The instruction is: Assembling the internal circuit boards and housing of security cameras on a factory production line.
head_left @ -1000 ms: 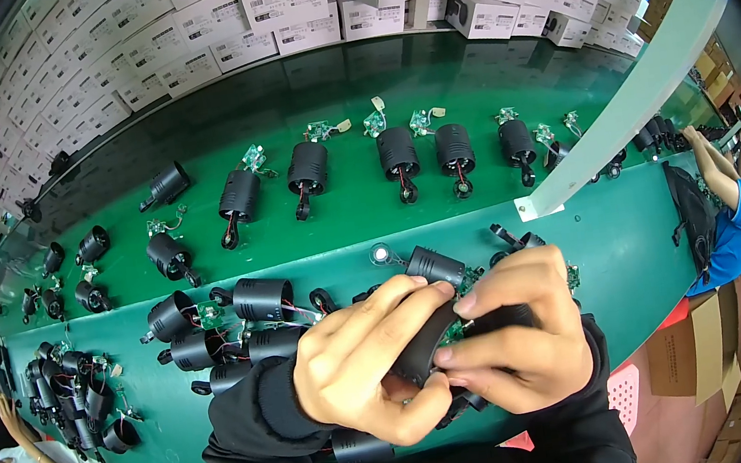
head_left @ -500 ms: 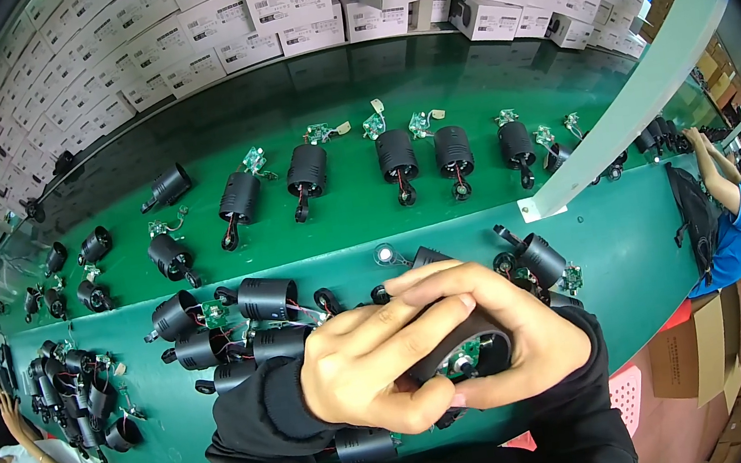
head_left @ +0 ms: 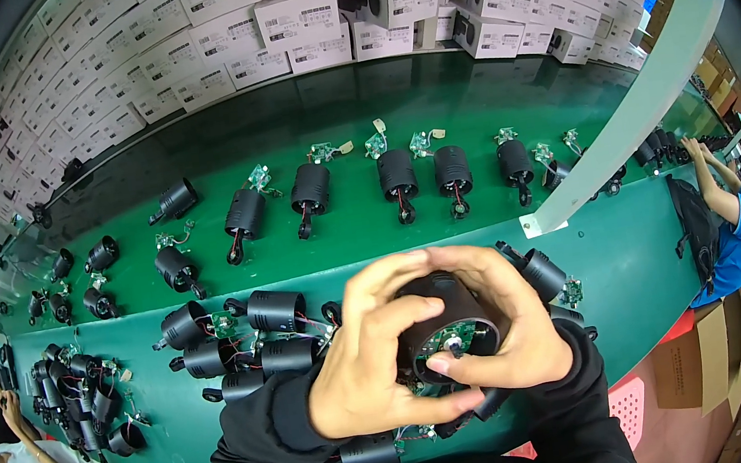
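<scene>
Between my two hands is a black cylindrical housing (head_left: 441,304), its open end tilted up toward me. Inside the opening a green circuit board (head_left: 465,335) with a small round pale part shows. My left hand (head_left: 358,367) curls round the housing's left side, with a finger at the rim and its thumb below the opening. From the right, my right hand (head_left: 531,332) wraps the housing, and its thumb reaches over the rim onto the board. More housings (head_left: 278,309) with wires and boards lie left of my hands, and another (head_left: 542,275) lies to the right.
On the raised far part of the green bench (head_left: 319,265) stands a row of similar housings (head_left: 397,173). White boxes (head_left: 298,20) are stacked behind. A slanted pale post (head_left: 632,98) rises at the right. Co-workers sit at both sides; a black bag (head_left: 696,228) hangs near the right one.
My fingers have parted from over the housing, which now shows more of its body and opening. My right thumb has moved onto the board, and my left hand has shifted its hold.
</scene>
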Tool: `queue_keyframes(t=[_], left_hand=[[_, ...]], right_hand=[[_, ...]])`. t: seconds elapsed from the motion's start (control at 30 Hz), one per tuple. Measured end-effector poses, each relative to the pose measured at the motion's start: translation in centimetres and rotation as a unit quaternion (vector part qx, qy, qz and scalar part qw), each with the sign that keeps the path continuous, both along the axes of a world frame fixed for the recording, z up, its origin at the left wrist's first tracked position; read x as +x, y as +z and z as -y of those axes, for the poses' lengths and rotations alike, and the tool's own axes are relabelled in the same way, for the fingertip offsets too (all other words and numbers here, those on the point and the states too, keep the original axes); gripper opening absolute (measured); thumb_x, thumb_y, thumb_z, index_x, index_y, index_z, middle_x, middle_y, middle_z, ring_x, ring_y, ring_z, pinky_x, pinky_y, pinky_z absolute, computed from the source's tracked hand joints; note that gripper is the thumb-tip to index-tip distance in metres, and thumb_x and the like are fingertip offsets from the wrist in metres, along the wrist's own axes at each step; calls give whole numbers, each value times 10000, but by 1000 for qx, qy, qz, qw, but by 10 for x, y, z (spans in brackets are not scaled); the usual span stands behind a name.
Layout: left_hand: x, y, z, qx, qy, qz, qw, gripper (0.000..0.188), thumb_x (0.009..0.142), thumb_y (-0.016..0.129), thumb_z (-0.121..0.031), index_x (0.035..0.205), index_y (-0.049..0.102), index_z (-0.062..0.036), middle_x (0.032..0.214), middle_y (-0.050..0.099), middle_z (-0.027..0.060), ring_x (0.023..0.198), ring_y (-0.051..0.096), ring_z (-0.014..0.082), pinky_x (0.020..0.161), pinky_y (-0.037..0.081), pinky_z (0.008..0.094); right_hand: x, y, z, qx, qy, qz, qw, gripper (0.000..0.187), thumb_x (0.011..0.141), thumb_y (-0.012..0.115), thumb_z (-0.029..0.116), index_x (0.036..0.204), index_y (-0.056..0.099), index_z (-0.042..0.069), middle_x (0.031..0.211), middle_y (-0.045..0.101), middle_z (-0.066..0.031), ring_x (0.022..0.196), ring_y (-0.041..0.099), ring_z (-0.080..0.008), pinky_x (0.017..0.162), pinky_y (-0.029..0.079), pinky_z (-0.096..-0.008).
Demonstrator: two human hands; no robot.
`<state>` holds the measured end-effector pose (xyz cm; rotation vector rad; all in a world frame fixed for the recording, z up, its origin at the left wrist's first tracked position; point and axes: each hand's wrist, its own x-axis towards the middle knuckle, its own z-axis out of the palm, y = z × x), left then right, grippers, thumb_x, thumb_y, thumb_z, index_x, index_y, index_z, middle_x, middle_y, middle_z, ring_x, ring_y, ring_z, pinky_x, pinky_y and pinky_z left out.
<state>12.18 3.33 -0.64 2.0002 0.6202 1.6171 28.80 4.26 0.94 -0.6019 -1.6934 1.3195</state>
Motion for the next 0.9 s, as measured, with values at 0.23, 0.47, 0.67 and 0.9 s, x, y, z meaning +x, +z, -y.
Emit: queue_keyframes(t=[0.23,0.47,0.67,0.9], left_hand=[[-2,2,8,-140,-5,-23,990,565,733,690,-100,1202,395,11,1238,437,210,962,553,292,819,470,345],[-2,9,6,-181,-43,19,982,531,718,670,-66,1205,477,24,1203,456,203,907,550,264,793,465,314],[5,15,3,-121,-26,-76,989,486,699,666,-45,1173,570,7,1171,475,188,861,536,237,769,461,297],[11,6,-3,-122,-17,-74,990,472,704,664,-45,1167,591,2,1153,483,167,807,528,221,731,461,290]], right_hand=[[3,2,0,134,-79,39,987,677,627,690,-10,1248,421,-19,1243,453,-201,1145,462,-292,992,358,-364],[8,10,-1,126,-28,11,992,502,669,655,7,1154,523,4,1228,445,-196,1145,446,-290,973,362,-355],[23,5,-5,105,-11,16,994,375,730,642,-10,1101,595,18,1198,482,-140,1069,500,-264,926,402,-347],[25,8,-8,56,12,-4,998,288,782,583,-65,1053,621,21,1166,503,-129,1055,508,-256,920,408,-341]])
